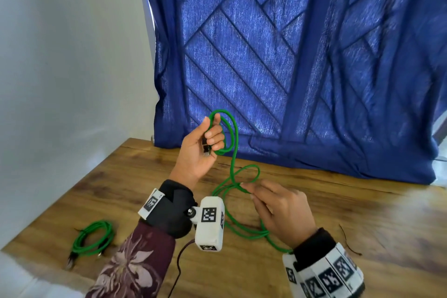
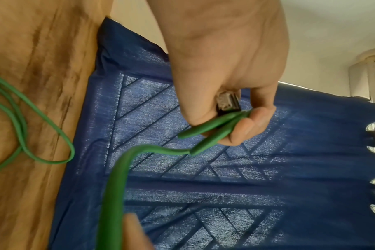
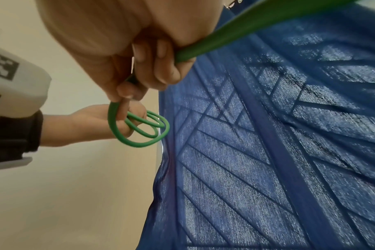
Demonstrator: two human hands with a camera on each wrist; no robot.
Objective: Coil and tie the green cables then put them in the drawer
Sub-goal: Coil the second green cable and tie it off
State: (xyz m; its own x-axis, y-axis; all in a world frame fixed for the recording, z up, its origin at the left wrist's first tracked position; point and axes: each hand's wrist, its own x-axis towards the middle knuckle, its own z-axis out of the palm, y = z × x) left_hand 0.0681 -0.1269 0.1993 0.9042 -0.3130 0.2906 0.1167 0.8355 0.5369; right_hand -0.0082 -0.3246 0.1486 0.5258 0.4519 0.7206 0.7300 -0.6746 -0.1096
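Note:
My left hand [image 1: 205, 145] is raised above the wooden table [image 1: 121, 189], palm toward me. It grips small loops of a green cable [image 1: 233, 143] together with the cable's metal plug [image 2: 228, 101]. From those loops the cable hangs to the table and runs to my right hand [image 1: 278, 208], which pinches a strand near a loose loop [image 1: 249, 174]. The right wrist view shows my right fingers [image 3: 156, 71] curled round the green cable [image 3: 203, 47] and the left hand's loops [image 3: 139, 128] beyond. A second green cable [image 1: 93, 237] lies coiled at the table's front left.
A dark blue curtain [image 1: 302, 68] hangs behind the table and drapes onto its back edge. A white wall [image 1: 67, 68] stands to the left. A thin dark tie [image 1: 348, 241] lies on the table at the right. No drawer is in view.

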